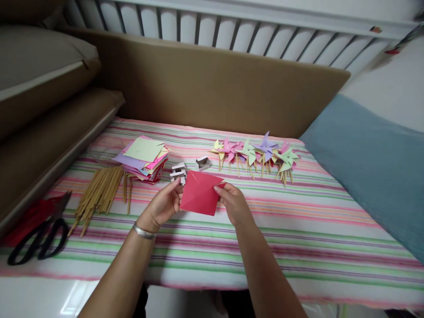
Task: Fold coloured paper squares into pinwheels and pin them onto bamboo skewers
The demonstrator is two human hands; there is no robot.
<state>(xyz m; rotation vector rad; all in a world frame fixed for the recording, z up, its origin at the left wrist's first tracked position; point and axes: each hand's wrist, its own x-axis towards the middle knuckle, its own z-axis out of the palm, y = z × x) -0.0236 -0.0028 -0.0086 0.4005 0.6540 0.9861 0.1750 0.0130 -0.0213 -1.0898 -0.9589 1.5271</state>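
Note:
A folded red paper square (199,192) hangs just above the striped cloth (298,229), held between both hands. My left hand (163,204) pinches its left edge and wears a silver bracelet. My right hand (233,203) pinches its upper right corner. Behind the paper lie small white strips (179,172) and a small grey piece (202,163). A stack of coloured paper squares (144,158) sits to the left, with a bundle of wooden sticks (99,192) beside it. Several finished paper pinwheels (258,153) on sticks lie at the back right.
Black-handled scissors (39,240) lie at the left edge beside red paper scraps (29,216). A brown padded backboard (212,84) rises behind the cloth, and brown cushions (39,88) stack at the left. A blue cushion (374,168) borders the right side.

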